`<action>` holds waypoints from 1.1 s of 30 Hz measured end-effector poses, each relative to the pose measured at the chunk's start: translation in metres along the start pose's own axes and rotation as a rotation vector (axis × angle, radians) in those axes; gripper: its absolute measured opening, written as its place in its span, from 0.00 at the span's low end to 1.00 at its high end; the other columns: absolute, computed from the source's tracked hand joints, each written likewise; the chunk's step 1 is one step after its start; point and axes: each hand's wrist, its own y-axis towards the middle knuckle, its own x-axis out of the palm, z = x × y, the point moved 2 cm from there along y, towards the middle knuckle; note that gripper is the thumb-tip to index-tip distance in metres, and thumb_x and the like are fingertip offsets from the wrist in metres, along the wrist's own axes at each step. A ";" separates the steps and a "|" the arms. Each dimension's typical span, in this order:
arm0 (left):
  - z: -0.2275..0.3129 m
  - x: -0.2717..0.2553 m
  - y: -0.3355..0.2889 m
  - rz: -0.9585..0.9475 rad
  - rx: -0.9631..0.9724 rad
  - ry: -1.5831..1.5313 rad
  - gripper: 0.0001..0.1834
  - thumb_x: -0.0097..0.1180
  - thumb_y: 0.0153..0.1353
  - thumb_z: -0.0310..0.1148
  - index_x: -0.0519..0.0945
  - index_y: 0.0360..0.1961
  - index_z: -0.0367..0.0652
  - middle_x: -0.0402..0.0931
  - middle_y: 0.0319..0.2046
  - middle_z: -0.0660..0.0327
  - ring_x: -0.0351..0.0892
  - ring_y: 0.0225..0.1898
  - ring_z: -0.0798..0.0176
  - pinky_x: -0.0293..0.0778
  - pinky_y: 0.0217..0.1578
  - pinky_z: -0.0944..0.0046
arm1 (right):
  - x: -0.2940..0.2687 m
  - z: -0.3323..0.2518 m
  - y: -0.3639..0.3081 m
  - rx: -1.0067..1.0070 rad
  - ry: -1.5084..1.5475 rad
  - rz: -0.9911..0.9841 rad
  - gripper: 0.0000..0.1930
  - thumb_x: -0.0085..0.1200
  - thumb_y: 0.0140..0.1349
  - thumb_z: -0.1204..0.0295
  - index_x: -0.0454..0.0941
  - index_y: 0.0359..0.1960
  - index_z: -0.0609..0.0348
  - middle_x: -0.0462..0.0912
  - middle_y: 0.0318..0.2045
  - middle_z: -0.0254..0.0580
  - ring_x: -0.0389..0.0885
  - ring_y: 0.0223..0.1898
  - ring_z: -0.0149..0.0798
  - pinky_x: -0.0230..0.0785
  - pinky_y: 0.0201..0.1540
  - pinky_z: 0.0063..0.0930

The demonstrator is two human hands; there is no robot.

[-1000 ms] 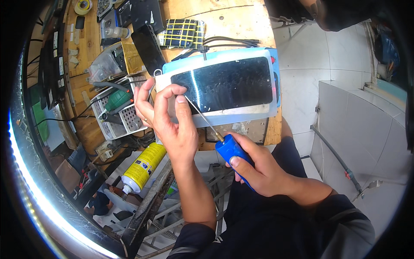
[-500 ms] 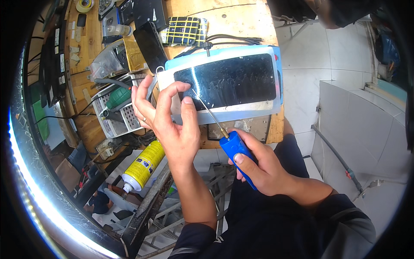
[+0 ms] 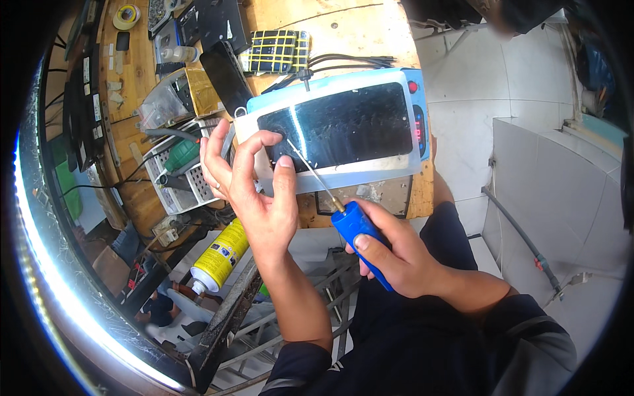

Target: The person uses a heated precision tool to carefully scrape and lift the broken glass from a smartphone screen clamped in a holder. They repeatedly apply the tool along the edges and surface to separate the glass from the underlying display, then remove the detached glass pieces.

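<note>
A dark, smudged phone screen (image 3: 343, 122) lies on a whitish sheet (image 3: 380, 168) over a light-blue heated plate machine (image 3: 424, 125). My left hand (image 3: 254, 178) is open at the screen's left end. Its index finger and thumb are apart at the glass, and the other fingers are raised. Closed around the blue handle of a tool with a thin metal shaft (image 3: 360, 231), my right hand (image 3: 403, 254) stays off the machine's near side. The shaft slants up and left over the screen, its tip near my left index finger. Whether the tip touches the glass, I cannot tell.
Left of the machine stand a white perforated basket (image 3: 178, 188) with a green bulb blower (image 3: 181, 153) and a dark phone (image 3: 226, 76). A yellow spray can (image 3: 221, 254) lies below the bench edge. Yellow-netted black pieces (image 3: 276, 51) and black cables (image 3: 350, 61) lie behind.
The screen and sheet have shifted left on the machine, baring its red button and display at the right. Both hands appear slightly further left, with the tool still in my right.
</note>
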 end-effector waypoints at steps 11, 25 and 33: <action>0.008 0.007 0.004 0.039 -0.004 0.133 0.10 0.67 0.66 0.41 0.83 0.42 0.50 0.65 0.71 0.50 0.48 0.78 0.35 0.39 0.74 0.32 | -0.015 0.005 -0.015 -0.063 0.137 0.134 0.30 0.47 0.80 0.64 0.56 0.77 0.68 0.81 0.40 0.43 0.80 0.31 0.26 0.75 0.35 0.23; 0.038 0.025 -0.007 0.160 0.101 0.367 0.10 0.54 0.71 0.27 0.79 0.52 0.43 0.76 0.62 0.51 0.65 0.69 0.45 0.49 0.71 0.42 | -0.034 0.024 -0.039 -0.095 0.121 0.074 0.30 0.48 0.78 0.69 0.56 0.77 0.65 0.80 0.40 0.43 0.79 0.31 0.26 0.75 0.37 0.24; 0.051 0.029 -0.004 0.047 0.038 0.286 0.11 0.58 0.72 0.35 0.81 0.51 0.43 0.77 0.47 0.52 0.72 0.55 0.46 0.60 0.59 0.45 | -0.034 0.037 -0.048 -0.144 0.159 0.096 0.31 0.44 0.78 0.69 0.52 0.78 0.69 0.81 0.46 0.49 0.82 0.34 0.30 0.79 0.41 0.28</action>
